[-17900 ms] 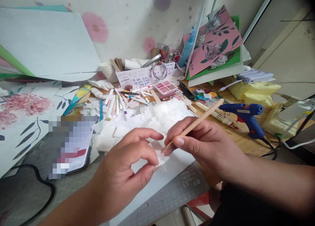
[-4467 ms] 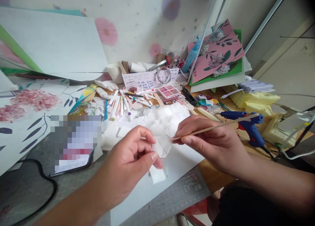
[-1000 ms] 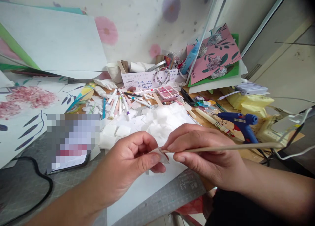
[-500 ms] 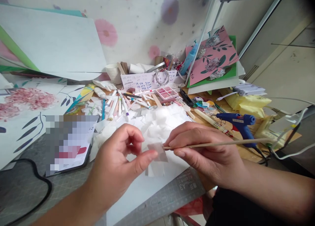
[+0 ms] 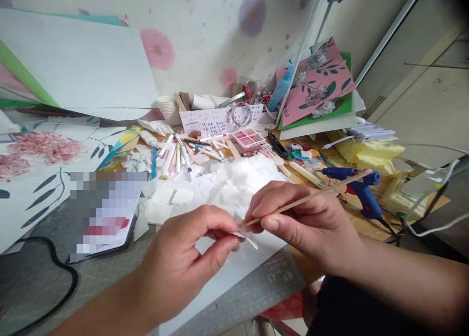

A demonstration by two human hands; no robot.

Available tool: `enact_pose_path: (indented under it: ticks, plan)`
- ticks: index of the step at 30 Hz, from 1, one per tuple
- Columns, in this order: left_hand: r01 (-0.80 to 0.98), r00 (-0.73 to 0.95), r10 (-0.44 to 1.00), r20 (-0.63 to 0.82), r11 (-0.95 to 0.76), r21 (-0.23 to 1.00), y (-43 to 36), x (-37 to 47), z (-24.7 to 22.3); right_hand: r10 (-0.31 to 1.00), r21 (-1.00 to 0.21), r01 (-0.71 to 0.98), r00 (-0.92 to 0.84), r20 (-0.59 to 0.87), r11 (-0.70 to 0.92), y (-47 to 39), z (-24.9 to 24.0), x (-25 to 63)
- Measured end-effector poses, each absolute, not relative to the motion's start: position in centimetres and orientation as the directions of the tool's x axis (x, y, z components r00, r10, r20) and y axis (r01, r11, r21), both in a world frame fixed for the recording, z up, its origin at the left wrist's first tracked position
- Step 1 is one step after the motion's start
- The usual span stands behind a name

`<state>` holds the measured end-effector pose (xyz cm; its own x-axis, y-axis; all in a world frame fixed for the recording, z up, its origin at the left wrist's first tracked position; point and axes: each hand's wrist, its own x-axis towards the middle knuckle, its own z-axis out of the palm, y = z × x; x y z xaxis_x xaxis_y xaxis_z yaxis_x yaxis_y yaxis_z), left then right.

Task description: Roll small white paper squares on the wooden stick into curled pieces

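Between thumb and fingers, my left hand (image 5: 186,258) pinches a small piece of thin white paper (image 5: 250,240). My right hand (image 5: 304,223) grips a thin wooden stick (image 5: 311,196), whose near end meets the paper at my left fingertips. The stick's other end slants up to the right, passing in front of the glue gun. Just beyond both hands lies a heap of white paper squares (image 5: 242,179). Beneath them a white sheet (image 5: 205,297) rests on the grey cutting mat (image 5: 271,277). My fingers partly hide where stick and paper touch.
A phone (image 5: 110,219) lies to the left, near a black cable (image 5: 73,272). Pens (image 5: 179,155) and a pink palette (image 5: 248,138) are scattered behind the paper heap. A blue glue gun (image 5: 362,192) sits at right. Floral artwork (image 5: 47,150) spreads at left.
My left fingers have closed on the paper, which was lying flatter across my thumb. The stick's far end has swung upward, and its tip now shows by the glue gun.
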<state>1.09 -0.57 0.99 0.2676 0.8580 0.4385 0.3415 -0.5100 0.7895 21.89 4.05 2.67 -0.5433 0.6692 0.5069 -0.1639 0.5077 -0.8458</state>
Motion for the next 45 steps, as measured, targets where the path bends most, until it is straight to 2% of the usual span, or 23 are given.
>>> enact_pose_path:
  ticks: [6,10,12,15,18,21,24,29,32,35,39,42,45]
  plan:
    - [0.47,0.305,0.817,0.489,-0.576,0.669,-0.2,0.5,0.6,0.721,-0.855,-0.122,-0.485,0.495,0.505,4.6,2.5,22.3]
    - [0.552,0.367,0.717,0.593,-0.681,0.482,-0.1,0.3,0.7,0.754,-0.848,-0.095,-0.414,0.51,0.522,5.5,2.2,22.6]
    - [0.605,0.33,0.701,0.632,-0.671,0.429,-0.2,0.3,0.8,0.748,-0.819,-0.059,-0.376,0.547,0.57,6.1,2.0,22.8]
    - [0.623,0.194,0.731,0.654,-0.607,0.493,-0.6,0.6,1.0,0.746,-0.786,0.016,-0.327,0.58,0.618,7.2,1.5,23.2]
    - [0.549,0.136,0.797,0.589,-0.555,0.625,-0.8,1.0,1.0,0.767,-0.782,0.103,-0.308,0.563,0.615,8.8,0.5,23.8]
    - [0.379,0.075,0.925,0.372,-0.372,0.848,-0.9,1.4,1.0,0.776,-0.756,0.214,-0.316,0.546,0.619,10.1,-0.3,24.4]
    - [0.258,0.042,0.987,0.157,-0.163,0.952,-1.0,1.7,1.2,0.767,-0.704,0.306,-0.288,0.573,0.641,10.6,-0.4,24.7]
    - [0.075,-0.012,1.0,0.017,-0.016,0.997,-1.1,2.4,1.6,0.684,-0.614,0.303,-0.264,0.68,0.728,8.6,1.6,24.3]
    - [0.006,-0.001,1.0,-0.007,0.007,1.0,-0.9,2.5,1.7,0.608,-0.577,0.205,-0.372,0.701,0.791,6.5,3.0,23.6]
    - [0.033,0.035,0.999,-0.004,0.003,0.999,-0.6,2.2,1.8,0.582,-0.634,0.063,-0.477,0.659,0.77,4.7,3.8,23.0]
    - [0.145,0.068,0.997,0.021,-0.031,0.989,-0.3,1.9,2.2,0.598,-0.726,-0.083,-0.506,0.621,0.683,3.7,4.3,22.7]
    - [0.21,0.09,0.994,0.066,-0.083,0.974,-0.3,1.9,2.6,0.554,-0.71,-0.081,-0.566,0.61,0.699,3.5,4.6,22.7]
    - [0.169,0.067,0.996,0.054,-0.064,0.984,-0.4,2.0,2.7,0.487,-0.642,-0.011,-0.642,0.593,0.766,3.4,4.8,22.8]
